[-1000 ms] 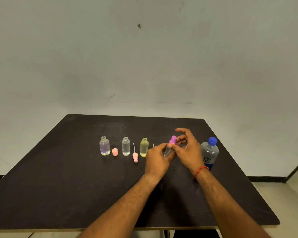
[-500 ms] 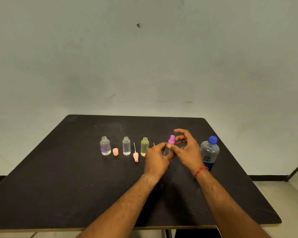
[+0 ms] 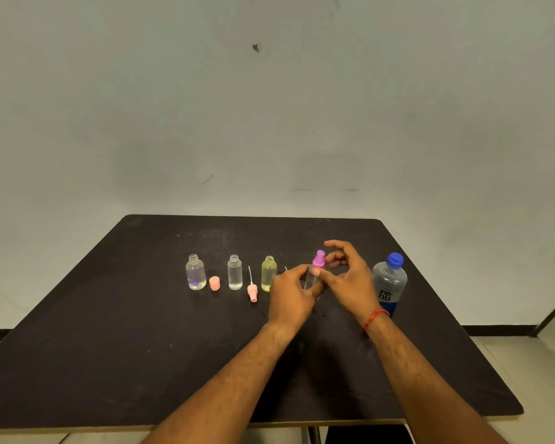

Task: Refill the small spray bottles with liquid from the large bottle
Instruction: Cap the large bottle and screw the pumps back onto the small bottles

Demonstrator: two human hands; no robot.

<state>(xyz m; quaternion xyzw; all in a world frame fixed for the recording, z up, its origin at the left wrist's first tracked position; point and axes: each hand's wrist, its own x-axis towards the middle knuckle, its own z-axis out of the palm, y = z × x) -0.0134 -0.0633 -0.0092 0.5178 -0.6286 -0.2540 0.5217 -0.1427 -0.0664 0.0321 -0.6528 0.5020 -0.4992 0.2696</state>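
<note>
Spray bottles: four small ones in a row across the middle of the tabletop (image 3: 109, 331), roughly parallel to its far edge.
Held bottle: the clear bottle with the magenta spray top (image 3: 318, 259) is the rightmost of the row, tilted slightly, its body mostly hidden by fingers; its level cannot be read.
Left hand (image 3: 290, 298): wrapped around that bottle's body.
Right hand (image 3: 350, 280): thumb and fingers curled loosely at the magenta top, pinching or turning it; whether it is going on or coming off I cannot tell.
Yellow bottle (image 3: 269, 273): open-necked, looks nearly full.
Clear middle bottle (image 3: 234, 272): open-necked, looks nearly full.
Leftmost bottle (image 3: 195, 272): open-necked, clear with a purple tint at the bottom, liquid high.
Loose parts: a pink cap (image 3: 214, 283) and a pink sprayer with its dip tube (image 3: 252, 288) lie between the open bottles.
Large bottle (image 3: 389, 285): upright toward the right edge, blue cap on, near the right hand.
Progress, as a judgement: three look filled but uncapped; capping is left.
</note>
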